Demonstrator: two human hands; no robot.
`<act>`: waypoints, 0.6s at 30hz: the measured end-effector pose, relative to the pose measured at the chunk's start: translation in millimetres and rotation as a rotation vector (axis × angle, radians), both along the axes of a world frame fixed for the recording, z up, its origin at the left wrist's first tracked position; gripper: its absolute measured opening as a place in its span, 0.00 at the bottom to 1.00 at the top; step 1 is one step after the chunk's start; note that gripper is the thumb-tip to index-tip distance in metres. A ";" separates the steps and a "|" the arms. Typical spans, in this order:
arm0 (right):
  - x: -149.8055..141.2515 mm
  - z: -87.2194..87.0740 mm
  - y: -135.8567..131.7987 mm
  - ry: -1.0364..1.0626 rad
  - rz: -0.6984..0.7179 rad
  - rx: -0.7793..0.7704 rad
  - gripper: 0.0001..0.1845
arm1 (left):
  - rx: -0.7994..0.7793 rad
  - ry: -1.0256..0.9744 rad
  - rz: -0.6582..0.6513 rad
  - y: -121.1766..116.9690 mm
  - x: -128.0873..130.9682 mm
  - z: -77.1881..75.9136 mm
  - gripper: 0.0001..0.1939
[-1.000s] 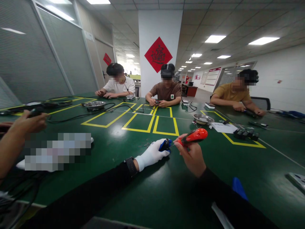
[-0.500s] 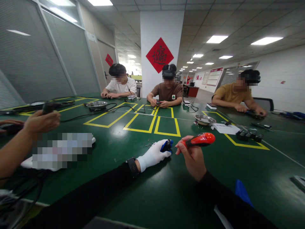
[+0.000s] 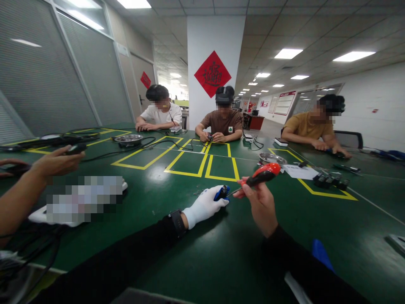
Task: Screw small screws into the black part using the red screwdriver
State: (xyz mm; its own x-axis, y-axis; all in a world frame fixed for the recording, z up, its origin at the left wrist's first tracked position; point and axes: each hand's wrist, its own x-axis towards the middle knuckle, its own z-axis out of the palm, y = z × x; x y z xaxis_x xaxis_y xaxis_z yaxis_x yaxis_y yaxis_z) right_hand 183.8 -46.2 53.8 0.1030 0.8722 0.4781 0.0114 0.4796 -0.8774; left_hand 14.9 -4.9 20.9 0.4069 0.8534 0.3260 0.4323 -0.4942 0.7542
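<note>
My left hand (image 3: 205, 205), in a white glove with blue fingers, is closed around a small black part (image 3: 224, 191) with a round metal-looking top. Its exact kind is mostly hidden by the glove. My bare right hand (image 3: 261, 202) grips a red and black screwdriver (image 3: 263, 175) by its handle. The screwdriver's thin shaft slants down to the left, and its tip is at the black part. Whether the tip sits in a screw is too small to tell. Tiny metal bits (image 3: 198, 191) lie on the green table just beyond my left hand.
A steel bowl (image 3: 272, 159), white paper (image 3: 300, 171) and several black parts (image 3: 330, 180) lie to the right. A blue item (image 3: 322, 254) is beside my right forearm. At left, a co-worker's hand (image 3: 58, 162) holds a dark object near a white power strip (image 3: 79, 202). Three people sit across the table.
The screwdriver has rolled in my right hand, so more of the handle's black side shows, and its handle end has dropped slightly and moved left. My left hand has barely moved.
</note>
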 end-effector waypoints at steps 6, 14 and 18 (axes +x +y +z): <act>-2.1 4.9 -1.2 0.048 0.102 0.106 0.13 | 0.002 -0.019 -0.002 -1.1 1.5 -0.9 0.16; -12.0 -0.7 -3.2 0.141 0.137 0.119 0.10 | 0.041 0.018 0.031 0.4 2.6 -1.4 0.14; -8.0 1.2 -6.6 -0.100 0.015 0.211 0.05 | 0.035 0.016 0.053 2.8 2.6 -5.7 0.17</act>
